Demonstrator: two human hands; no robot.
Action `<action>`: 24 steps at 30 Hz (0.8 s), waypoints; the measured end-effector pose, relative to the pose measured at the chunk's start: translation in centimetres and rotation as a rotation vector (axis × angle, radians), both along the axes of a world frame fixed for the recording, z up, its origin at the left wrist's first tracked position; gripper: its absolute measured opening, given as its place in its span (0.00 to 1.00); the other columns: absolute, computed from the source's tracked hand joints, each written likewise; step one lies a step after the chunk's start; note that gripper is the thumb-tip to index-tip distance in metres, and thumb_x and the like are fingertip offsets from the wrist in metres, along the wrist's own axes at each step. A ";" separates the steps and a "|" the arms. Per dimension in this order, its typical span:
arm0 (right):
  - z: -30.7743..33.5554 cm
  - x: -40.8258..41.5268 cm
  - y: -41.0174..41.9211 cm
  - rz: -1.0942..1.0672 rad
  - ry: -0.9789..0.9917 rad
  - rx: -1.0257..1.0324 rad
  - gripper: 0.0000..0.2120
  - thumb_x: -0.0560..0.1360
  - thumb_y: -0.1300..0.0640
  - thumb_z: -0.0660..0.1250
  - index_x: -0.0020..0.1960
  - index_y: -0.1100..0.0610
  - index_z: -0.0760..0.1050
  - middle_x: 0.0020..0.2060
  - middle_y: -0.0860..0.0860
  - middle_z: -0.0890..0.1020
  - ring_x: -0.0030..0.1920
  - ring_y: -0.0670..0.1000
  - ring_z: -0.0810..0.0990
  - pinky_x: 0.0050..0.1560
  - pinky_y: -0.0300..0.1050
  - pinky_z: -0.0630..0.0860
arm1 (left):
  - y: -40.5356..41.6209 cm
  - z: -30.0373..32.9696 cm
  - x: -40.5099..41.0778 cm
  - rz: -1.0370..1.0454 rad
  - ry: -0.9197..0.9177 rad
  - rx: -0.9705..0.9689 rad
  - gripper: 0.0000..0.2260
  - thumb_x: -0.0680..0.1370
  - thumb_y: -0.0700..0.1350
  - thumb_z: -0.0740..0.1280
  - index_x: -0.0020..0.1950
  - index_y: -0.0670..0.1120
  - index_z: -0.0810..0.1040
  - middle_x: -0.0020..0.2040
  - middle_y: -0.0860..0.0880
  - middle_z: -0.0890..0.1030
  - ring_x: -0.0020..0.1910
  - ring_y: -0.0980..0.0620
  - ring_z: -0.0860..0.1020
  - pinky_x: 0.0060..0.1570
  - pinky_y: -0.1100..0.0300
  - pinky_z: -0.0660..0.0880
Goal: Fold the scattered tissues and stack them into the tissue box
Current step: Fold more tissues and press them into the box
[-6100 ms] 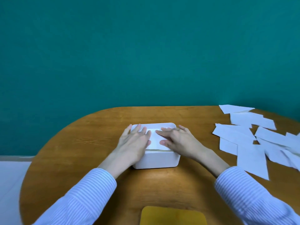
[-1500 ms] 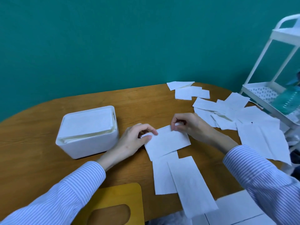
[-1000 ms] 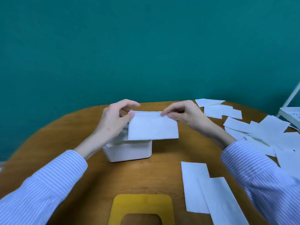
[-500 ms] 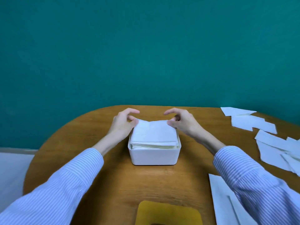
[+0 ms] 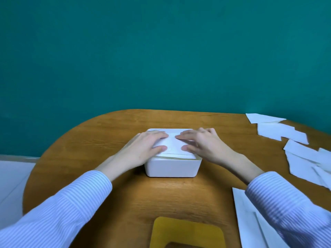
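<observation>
A flat teal wall (image 5: 161, 51) stands behind the rounded, wood-grained table (image 5: 111, 133), and the person sits close against its near edge in a pale blue striped shirt. Half a second ago both hands were lowering a folded white tissue by its far corners onto the pile; now that tissue lies flat on top, and the pinch has given way to a press. The left hand (image 5: 143, 147) and the right hand (image 5: 202, 145) both rest palm-down on the stack of folded white tissues (image 5: 172, 147), fingers straight and spread, fingertips nearly meeting over the middle. Neither hand grips anything.

To my eye that means one more tissue is in and is being flattened so the next will sit level.

The small white rounded-corner tissue box (image 5: 172, 167) sits in the middle of the table with its top open. It looks full: the stack stands just proud of the rim, and its near edge overhangs the front wall a little. Whether more will fit I would not swear to.

Plenty of work remains. Loose white tissues (image 5: 302, 154) lie scattered along the right side of the table, well apart from the box, with a couple more unfolded white sheets (image 5: 250, 221) by the right sleeve. A mustard-yellow rounded lid with a slot (image 5: 186, 231) lies at the near edge, off the box.
</observation>
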State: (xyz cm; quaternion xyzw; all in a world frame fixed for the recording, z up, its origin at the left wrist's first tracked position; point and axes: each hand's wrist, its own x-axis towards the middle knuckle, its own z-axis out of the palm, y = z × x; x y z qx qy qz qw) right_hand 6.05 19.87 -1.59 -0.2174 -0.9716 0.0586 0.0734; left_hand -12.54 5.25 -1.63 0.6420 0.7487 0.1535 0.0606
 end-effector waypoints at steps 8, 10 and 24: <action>-0.9 -0.8 -0.3 -0.027 -0.108 0.043 0.17 0.82 0.47 0.59 0.70 0.45 0.70 0.69 0.42 0.73 0.67 0.52 0.70 0.68 0.52 0.58 | 0.9 -1.0 0.0 -0.006 0.147 -0.106 0.21 0.84 0.56 0.58 0.77 0.55 0.67 0.79 0.54 0.64 0.76 0.52 0.65 0.72 0.53 0.61; -1.0 -0.8 -0.4 -0.034 -0.104 0.043 0.17 0.83 0.47 0.58 0.71 0.44 0.69 0.70 0.42 0.72 0.68 0.52 0.69 0.69 0.52 0.58 | 1.1 -0.9 0.1 -0.015 0.176 -0.119 0.19 0.85 0.55 0.58 0.75 0.54 0.70 0.79 0.53 0.65 0.76 0.52 0.65 0.72 0.51 0.62; 1.4 11.8 -1.9 -0.165 0.145 0.002 0.22 0.81 0.42 0.58 0.74 0.41 0.66 0.75 0.42 0.66 0.75 0.44 0.63 0.74 0.48 0.58 | 1.9 -0.2 8.8 -0.179 0.304 0.129 0.24 0.85 0.58 0.48 0.82 0.57 0.54 0.82 0.55 0.49 0.81 0.57 0.43 0.77 0.56 0.47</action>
